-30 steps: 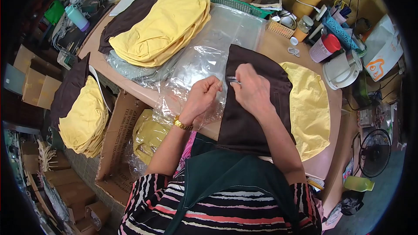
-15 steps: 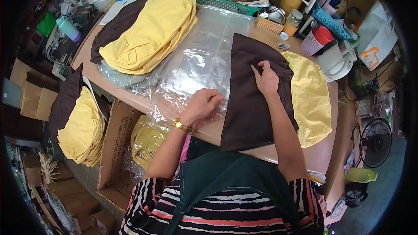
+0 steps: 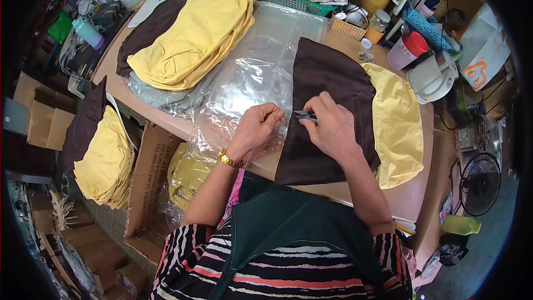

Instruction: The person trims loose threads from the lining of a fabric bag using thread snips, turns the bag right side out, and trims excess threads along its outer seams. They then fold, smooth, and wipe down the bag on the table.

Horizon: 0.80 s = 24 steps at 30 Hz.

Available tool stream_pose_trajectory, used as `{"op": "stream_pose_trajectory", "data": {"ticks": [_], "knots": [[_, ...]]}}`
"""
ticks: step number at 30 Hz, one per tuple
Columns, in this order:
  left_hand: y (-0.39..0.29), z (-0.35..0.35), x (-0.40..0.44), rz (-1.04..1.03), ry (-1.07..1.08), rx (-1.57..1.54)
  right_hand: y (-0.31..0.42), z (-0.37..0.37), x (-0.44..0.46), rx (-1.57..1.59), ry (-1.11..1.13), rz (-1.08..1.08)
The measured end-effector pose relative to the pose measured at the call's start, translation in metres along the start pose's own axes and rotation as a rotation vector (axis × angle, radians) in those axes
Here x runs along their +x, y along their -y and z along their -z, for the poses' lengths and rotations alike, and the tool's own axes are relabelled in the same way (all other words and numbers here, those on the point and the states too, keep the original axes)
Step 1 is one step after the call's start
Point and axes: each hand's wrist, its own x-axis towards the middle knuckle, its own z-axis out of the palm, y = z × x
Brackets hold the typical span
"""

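A dark brown and yellow cloth piece (image 3: 327, 78) lies flat on the table in front of me. Over its brown part, my right hand (image 3: 332, 128) is closed around small metal snips (image 3: 305, 115), whose blades point left. My left hand (image 3: 259, 128) is pinched at the cloth's left edge, above the clear plastic bags (image 3: 250, 83); whatever is between its fingertips is too small to make out. A gold watch (image 3: 230, 159) is on my left wrist.
A pile of yellow and brown cloth pieces (image 3: 194, 36) lies at the table's back left. Another pile (image 3: 105, 161) hangs left of a cardboard box (image 3: 145, 189). A green basket (image 3: 288, 1), a pink cup (image 3: 401, 55) and a jar (image 3: 377, 25) stand at the back.
My right hand, spread over the brown cloth half a second ago, has come down and left, and the snips now show in it. My left hand has risen slightly, its fingertips pinched.
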Motion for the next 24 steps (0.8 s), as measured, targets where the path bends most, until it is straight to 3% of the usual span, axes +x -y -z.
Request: {"op": "stream_pose_trajectory", "data": {"ticks": [5, 12, 15, 18, 20, 23, 24], "knots": [[0.001, -0.002, -0.001, -0.060, 0.018, 0.006, 0.008, -0.003, 0.008, -0.039, -0.013, 0.095], [-0.008, 0.002, -0.003, -0.030, 0.000, -0.005, 0.004, -0.006, 0.012, -0.031, 0.004, 0.041], [-0.001, 0.009, -0.001, -0.134, -0.105, -0.127, -0.003, -0.003, 0.010, 0.008, -0.035, -0.072], [0.004, 0.018, 0.002, 0.009, -0.119, -0.363, -0.044, -0.031, 0.006, 0.064, -0.220, -0.143], [-0.003, 0.009, 0.012, -0.187, -0.598, -0.681, -0.081, -0.060, -0.004, 0.033, -0.263, -0.332], [0.038, -0.019, 0.029, -0.136, -0.335, -0.408, -0.089, -0.078, -0.006, 0.039, -0.242, -0.350], [0.020, -0.035, 0.025, -0.102, -0.279, -0.142, -0.087, -0.079, -0.006, 0.040, -0.232, -0.341]]}}
